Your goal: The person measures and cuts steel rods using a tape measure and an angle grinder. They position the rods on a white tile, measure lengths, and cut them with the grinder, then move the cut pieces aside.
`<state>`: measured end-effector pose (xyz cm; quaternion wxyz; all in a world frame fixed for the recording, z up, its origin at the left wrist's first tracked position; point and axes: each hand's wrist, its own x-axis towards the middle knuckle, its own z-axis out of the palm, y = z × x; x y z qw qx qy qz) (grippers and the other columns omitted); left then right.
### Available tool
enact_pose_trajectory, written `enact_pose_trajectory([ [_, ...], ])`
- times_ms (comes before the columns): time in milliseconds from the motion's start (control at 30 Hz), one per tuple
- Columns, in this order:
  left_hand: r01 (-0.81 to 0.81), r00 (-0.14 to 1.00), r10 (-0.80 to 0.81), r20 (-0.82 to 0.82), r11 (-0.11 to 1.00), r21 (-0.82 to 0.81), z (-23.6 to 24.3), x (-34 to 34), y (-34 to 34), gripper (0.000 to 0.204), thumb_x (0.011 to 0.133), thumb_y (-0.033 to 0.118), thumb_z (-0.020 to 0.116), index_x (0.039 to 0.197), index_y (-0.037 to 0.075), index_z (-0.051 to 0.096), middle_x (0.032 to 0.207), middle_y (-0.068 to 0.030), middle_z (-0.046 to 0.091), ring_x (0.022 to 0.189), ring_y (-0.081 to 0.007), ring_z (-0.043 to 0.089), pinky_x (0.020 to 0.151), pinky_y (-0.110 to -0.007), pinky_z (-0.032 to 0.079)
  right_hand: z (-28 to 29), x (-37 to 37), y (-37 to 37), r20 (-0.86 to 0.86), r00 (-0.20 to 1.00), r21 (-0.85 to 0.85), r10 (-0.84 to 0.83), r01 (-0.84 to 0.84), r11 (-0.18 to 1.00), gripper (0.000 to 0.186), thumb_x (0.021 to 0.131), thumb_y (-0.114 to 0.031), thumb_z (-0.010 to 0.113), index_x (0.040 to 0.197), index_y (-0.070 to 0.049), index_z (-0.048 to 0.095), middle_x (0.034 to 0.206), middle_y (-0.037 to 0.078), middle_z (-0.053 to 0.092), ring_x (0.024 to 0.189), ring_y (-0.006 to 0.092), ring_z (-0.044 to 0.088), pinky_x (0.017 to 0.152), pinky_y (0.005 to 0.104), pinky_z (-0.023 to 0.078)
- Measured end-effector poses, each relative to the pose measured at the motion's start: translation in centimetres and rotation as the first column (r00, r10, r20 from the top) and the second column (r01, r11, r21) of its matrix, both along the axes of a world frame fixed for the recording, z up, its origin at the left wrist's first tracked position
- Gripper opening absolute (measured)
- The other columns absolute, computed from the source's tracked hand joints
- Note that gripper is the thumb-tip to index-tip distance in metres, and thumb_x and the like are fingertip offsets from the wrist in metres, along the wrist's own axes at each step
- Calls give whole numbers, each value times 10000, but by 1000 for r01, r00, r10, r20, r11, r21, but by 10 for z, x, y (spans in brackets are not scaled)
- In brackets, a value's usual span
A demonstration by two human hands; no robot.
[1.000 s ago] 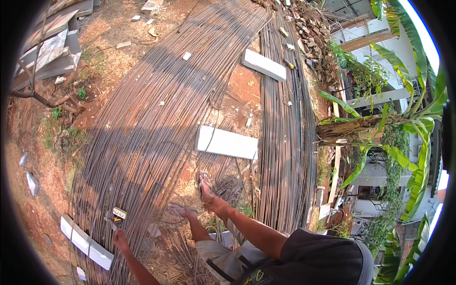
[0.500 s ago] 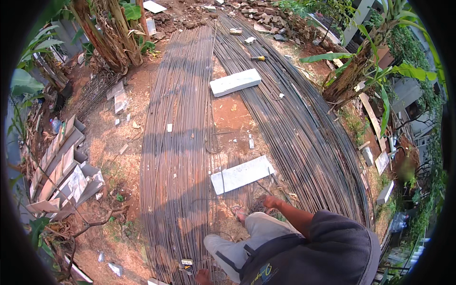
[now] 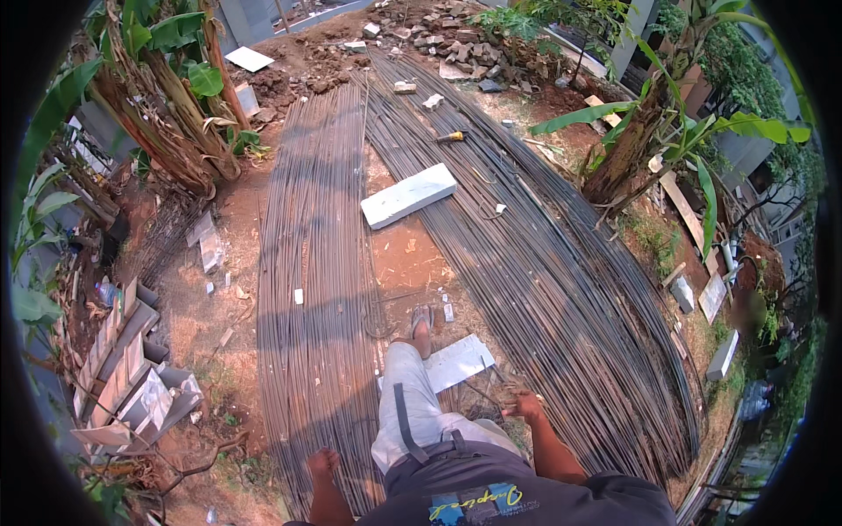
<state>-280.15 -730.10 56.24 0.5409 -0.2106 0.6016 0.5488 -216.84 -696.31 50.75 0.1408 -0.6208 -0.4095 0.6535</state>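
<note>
Two groups of bars run lengthwise over the soil: the left bars (image 3: 311, 263) and the right bars (image 3: 526, 263), close together at the far end and spreading apart toward the near side. I hold the left hand (image 3: 323, 463) low over the near part of the left bars; its fingers look bent inward, but I cannot tell whether they are pressed together or pinch anything. I hold the right hand (image 3: 524, 406) at the near left edge of the right bars, beside a thin rod (image 3: 480, 392); its fingers are bent, and I cannot tell whether they grip the rod or only pass near it. The arms are set apart, one on each side of the body, probably for balance over uneven footing. The foot (image 3: 423, 331) is on the soil strip between the groups, presumably because bare ground is steadier than round bars. Just nearer lies the near block (image 3: 460, 361), partly hidden by the leg (image 3: 408, 394). The far block (image 3: 409, 196) lies across the gap, its right end on the right bars, perhaps as a spacer or weight. A yellow-handled tool (image 3: 450, 137) rests on the far right bars, likely parked within view.
</note>
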Motion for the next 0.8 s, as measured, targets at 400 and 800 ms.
enact_pose_trajectory([
  [400,429,789,-538,-296,828,-361,-70,-84,597,208,964,193,632,908,4,697,798,-95,703,689,-216,699,610,-397,561,24,-87,308,74,880,-338,-470,465,818,221,995,-162,593,1087,34,636,818,184,719,653,333,733,570,442,606],
  [800,615,641,-251,-725,734,289,231,-60,1246,258,1026,207,642,1213,30,665,1058,-91,746,927,-166,722,795,-312,573,17,11,507,891,341,-129,298,-440,889,245,810,-241,793,823,-18,693,814,171,697,734,349,710,608,512,536],
])
